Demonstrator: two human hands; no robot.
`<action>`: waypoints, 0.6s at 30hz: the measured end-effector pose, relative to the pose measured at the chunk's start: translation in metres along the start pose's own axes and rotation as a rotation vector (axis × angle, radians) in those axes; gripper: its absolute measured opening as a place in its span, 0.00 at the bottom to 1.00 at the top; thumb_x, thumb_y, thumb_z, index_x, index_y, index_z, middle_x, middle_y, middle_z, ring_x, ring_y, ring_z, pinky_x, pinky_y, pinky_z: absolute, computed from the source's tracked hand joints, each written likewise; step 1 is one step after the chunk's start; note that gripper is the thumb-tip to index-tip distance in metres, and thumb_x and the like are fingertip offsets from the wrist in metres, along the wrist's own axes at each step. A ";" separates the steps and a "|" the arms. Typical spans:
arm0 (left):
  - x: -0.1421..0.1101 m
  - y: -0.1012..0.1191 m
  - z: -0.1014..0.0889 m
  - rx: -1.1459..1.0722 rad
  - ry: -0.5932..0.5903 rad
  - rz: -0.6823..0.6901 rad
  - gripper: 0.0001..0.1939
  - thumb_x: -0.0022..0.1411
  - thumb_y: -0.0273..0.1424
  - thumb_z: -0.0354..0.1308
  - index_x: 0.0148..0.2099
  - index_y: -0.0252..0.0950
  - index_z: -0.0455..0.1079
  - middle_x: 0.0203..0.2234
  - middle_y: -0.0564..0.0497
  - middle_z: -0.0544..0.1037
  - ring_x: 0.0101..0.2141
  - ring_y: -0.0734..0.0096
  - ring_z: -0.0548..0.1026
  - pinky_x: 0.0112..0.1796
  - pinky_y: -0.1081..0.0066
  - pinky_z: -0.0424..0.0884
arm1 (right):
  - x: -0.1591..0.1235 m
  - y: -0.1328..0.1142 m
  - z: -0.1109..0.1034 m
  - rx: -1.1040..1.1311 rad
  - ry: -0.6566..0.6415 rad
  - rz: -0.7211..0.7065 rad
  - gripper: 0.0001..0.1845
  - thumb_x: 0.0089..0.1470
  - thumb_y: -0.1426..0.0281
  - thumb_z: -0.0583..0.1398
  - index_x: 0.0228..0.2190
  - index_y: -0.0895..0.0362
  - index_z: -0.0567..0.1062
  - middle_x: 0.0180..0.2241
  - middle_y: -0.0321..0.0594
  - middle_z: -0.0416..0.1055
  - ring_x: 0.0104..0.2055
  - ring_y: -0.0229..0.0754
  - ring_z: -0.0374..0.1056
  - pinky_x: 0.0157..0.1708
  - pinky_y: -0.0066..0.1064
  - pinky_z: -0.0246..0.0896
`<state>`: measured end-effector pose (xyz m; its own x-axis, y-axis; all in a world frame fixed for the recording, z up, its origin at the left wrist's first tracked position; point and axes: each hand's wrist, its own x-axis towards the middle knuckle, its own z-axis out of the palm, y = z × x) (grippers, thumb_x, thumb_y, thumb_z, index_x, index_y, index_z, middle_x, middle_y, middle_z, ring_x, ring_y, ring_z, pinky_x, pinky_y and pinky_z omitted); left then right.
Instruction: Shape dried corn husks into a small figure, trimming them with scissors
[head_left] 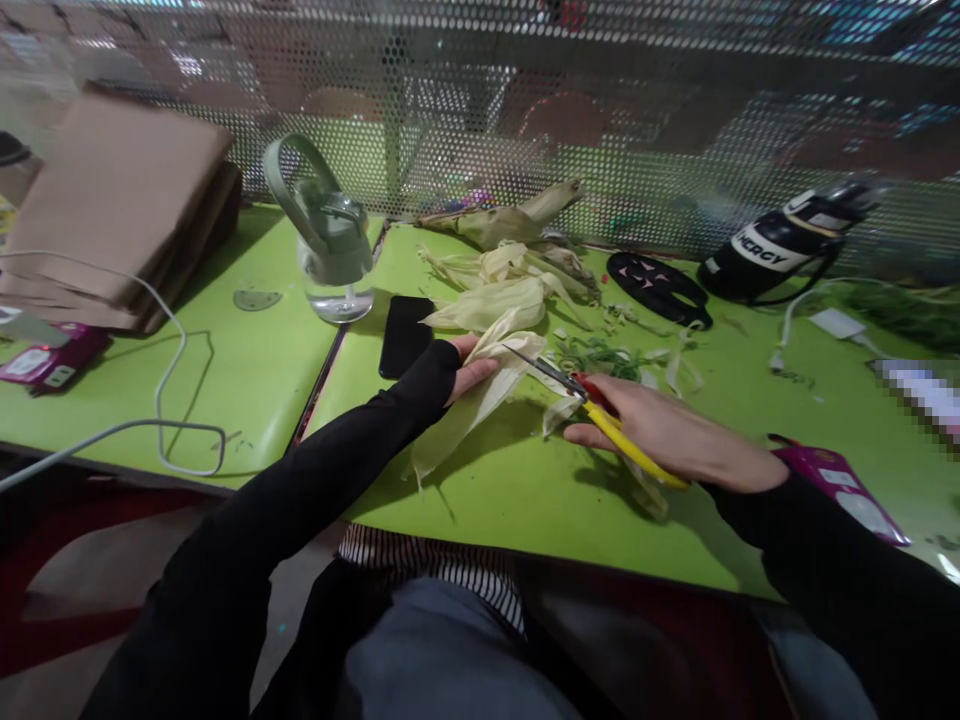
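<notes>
My left hand (471, 368), in a black sleeve, grips a pale dried corn husk (480, 395) that lies across the green table (495, 480). My right hand (664, 430) is closed around yellow-handled scissors (600, 415). The scissor blades point left and touch the husk's upper edge. More husks (499, 270) lie in a pile just behind, with thin green and pale trimmings (607, 355) scattered to the right of them.
A black phone (405, 335) lies left of the husks, beside a clear bottle with a green lid (330, 235). Brown paper bags (112, 200) are stacked far left, a white cable (161, 390) loops nearby. A black pouch (787, 245), purple packets (840, 480) and perforated metal screen (525, 100) lie right and behind.
</notes>
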<state>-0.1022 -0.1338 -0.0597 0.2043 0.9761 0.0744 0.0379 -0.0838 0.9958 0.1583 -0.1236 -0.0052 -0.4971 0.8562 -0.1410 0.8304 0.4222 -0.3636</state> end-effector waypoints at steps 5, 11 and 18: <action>0.000 -0.001 0.001 0.008 -0.034 0.001 0.15 0.57 0.40 0.64 0.39 0.32 0.77 0.28 0.51 0.76 0.30 0.70 0.71 0.34 0.70 0.66 | -0.001 -0.005 0.000 0.007 -0.021 -0.002 0.30 0.44 0.38 0.63 0.29 0.52 0.70 0.29 0.43 0.75 0.28 0.49 0.70 0.27 0.39 0.61; 0.013 -0.014 -0.011 -0.086 0.198 -0.020 0.18 0.54 0.42 0.65 0.40 0.34 0.77 0.30 0.48 0.78 0.34 0.63 0.74 0.39 0.66 0.69 | -0.006 0.018 0.009 -0.049 -0.053 0.056 0.25 0.42 0.45 0.66 0.31 0.52 0.73 0.32 0.45 0.76 0.30 0.52 0.72 0.29 0.43 0.66; 0.017 -0.017 -0.004 -0.243 0.112 -0.015 0.27 0.50 0.43 0.68 0.47 0.32 0.70 0.30 0.48 0.79 0.31 0.65 0.75 0.36 0.65 0.71 | -0.016 0.043 0.013 0.025 -0.037 0.055 0.30 0.39 0.52 0.68 0.43 0.54 0.78 0.47 0.54 0.76 0.51 0.67 0.70 0.51 0.56 0.64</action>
<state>-0.1029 -0.1154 -0.0753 0.0956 0.9941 0.0513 -0.1988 -0.0315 0.9795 0.1985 -0.1227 -0.0311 -0.4601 0.8661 -0.1953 0.8504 0.3666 -0.3775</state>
